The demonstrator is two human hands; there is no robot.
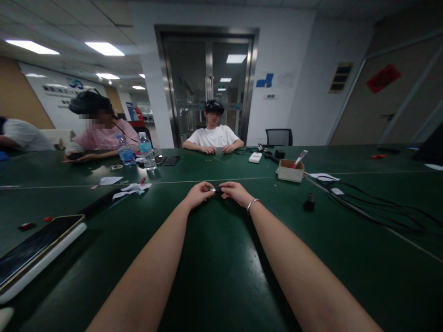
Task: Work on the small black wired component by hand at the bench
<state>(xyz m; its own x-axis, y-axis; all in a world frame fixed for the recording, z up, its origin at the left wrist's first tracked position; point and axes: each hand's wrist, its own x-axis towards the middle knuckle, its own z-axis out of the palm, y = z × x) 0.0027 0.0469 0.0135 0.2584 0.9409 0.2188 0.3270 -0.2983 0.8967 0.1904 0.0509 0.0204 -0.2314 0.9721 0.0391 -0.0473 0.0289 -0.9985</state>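
Observation:
Both my hands meet just above the green table, in the middle of the head view. Between them is a small object with a silver end and a dark body (218, 190); its exact kind is too small to tell. My left hand (200, 194) pinches the silver end with thumb and fingertips. From the other side, my right hand (236, 192), with a silver bangle at the wrist, grips the dark end. My fingers cover much of the object. A short black cylindrical piece (309, 202) stands on the table to the right of my hands.
On the green table (221, 267) lie a phone on a white box (41, 253) at left, paper scraps (131, 190), water bottles (149, 159), a small carton (290, 171) and black cables (377, 203). A person in white (214, 137) sits opposite, another in pink (104, 138) at left.

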